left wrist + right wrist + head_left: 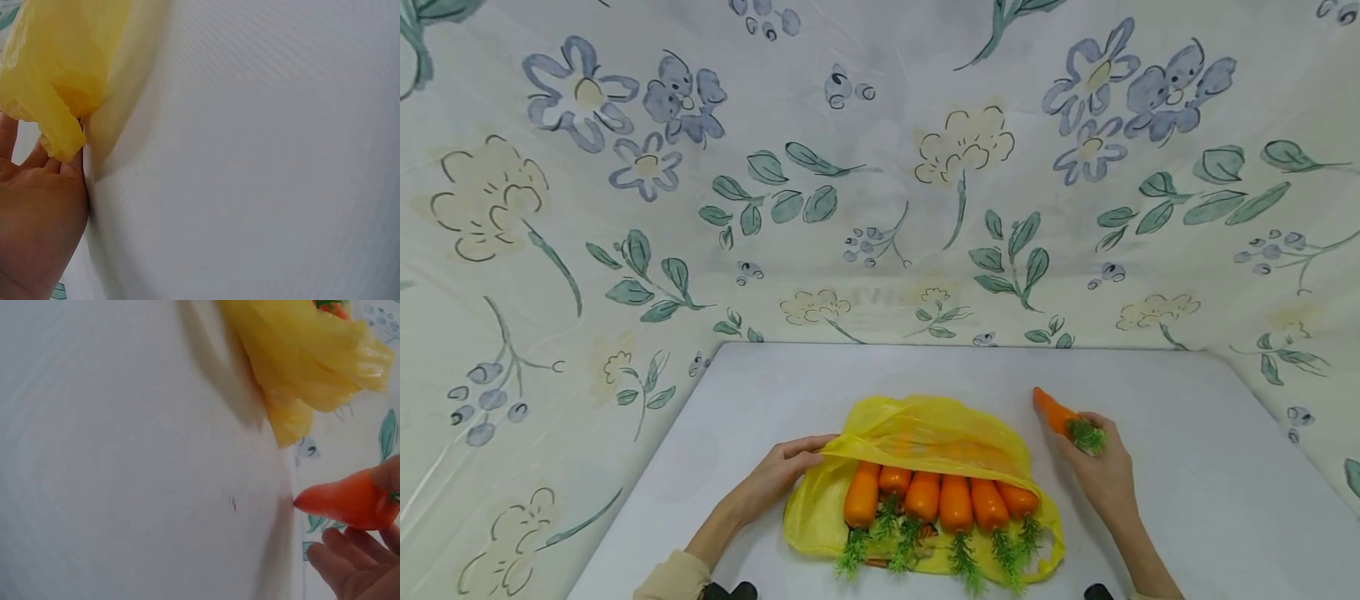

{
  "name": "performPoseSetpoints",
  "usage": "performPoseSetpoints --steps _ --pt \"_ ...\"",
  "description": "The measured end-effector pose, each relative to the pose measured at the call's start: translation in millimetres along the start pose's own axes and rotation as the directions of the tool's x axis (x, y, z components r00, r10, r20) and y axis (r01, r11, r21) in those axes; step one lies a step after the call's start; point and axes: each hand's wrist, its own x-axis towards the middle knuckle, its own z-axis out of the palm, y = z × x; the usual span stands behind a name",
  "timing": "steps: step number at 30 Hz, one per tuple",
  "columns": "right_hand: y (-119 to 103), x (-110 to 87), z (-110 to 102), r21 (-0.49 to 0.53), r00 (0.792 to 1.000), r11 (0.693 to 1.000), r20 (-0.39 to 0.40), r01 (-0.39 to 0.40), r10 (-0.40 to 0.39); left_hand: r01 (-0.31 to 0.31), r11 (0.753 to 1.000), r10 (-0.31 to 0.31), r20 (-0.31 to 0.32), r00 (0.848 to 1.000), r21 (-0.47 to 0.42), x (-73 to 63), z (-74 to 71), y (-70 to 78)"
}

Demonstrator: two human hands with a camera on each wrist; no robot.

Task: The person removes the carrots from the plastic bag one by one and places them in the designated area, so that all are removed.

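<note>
Carrots: six showing, rowed at the mouth of the yellow bag, green tops nearest. Left hand: forearm slanting inward, digits pinching the bag's left edge. Right hand: right of the bag, clamped round a single carrot, tip pointing away. Floral cloth: behind.

Where My Cameras Look

My head camera looks forward and down from farther off. My wrist cameras sit close by the left hand and right hand, pictures tipped sideways. All three share the yellow bag.
</note>
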Motion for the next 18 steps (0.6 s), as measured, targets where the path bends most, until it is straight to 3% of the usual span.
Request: performPoseSetpoints --steps 6,18 --pt "1.1 -1.2 -1.9 -0.045 0.999 0.999 0.033 0.013 -0.012 -0.002 1.000 0.002 -0.012 1.000 0.000 -0.6 0.3 -0.1" --pt "3.2 -0.7 -2.4 -0.087 0.993 0.995 0.111 -0.037 0.046 -0.012 1.000 0.012 -0.004 1.000 -0.010 -2.8 -0.1 -0.7"
